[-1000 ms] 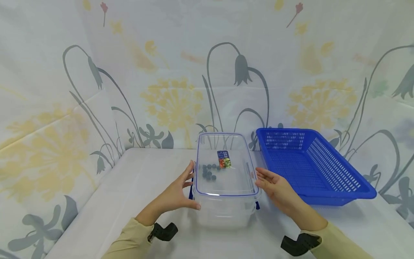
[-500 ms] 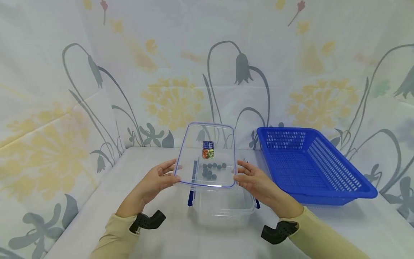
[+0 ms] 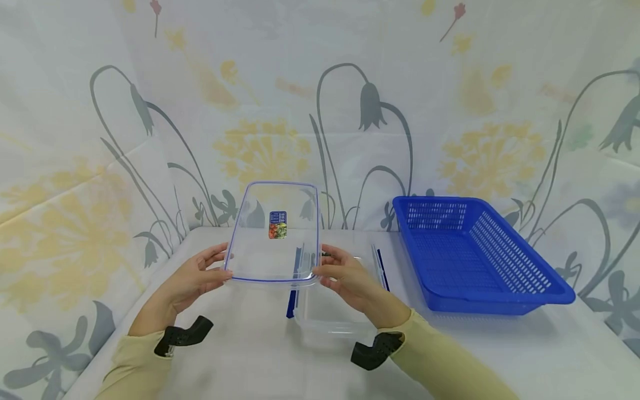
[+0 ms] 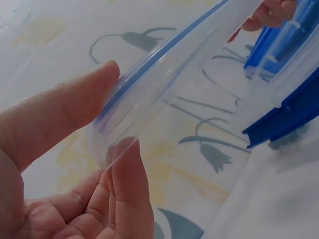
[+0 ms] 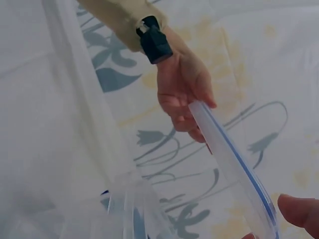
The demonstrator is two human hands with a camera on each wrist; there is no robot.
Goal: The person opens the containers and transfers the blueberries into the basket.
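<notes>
A clear lid (image 3: 260, 255) with a blue seal and a colourful label (image 3: 278, 225) is held up, tilted, over the table. My left hand (image 3: 192, 280) pinches its left edge; in the left wrist view the thumb (image 4: 75, 94) lies on top and the fingers (image 4: 130, 184) underneath. At the lid's right corner, my right hand (image 3: 352, 280) pinches the edge between thumb and fingers. Below and right of the lid sits the uncovered clear plastic box (image 3: 330, 325), its blue side latches (image 3: 291, 303) hanging down. The lid and right hand cover much of the box's inside.
A blue perforated basket (image 3: 500, 303) stands to the right of the box on the white table (image 3: 240, 355). Behind the table hangs a flower-printed cloth (image 3: 280, 100). Each wrist wears a black camera mount (image 3: 184, 335).
Both hands have lifted the lid off the box and moved it left, tilting its far edge up. The dark balls seen through the lid earlier are now hidden. Box and basket stay put.
</notes>
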